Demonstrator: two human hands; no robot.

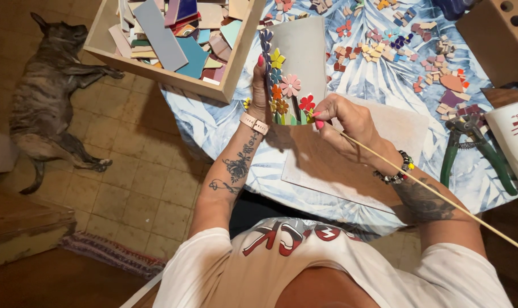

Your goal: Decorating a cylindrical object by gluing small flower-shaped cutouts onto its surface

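Left hand [259, 91] grips the edge of a grey board [299, 57] held upright over the surface [225, 122]; mosaic flowers [287, 94] run along the board's near edge. Right hand [347, 122] pinches a thin wooden stick [441, 197], its tip at the red flower [307, 103]. Loose tile pieces [384, 48] lie scattered beyond. A wooden box [227, 85] of tiles stands at the surface's left corner; green nippers [476, 145] lie to the right. A dog [45, 97] lies on the floor.
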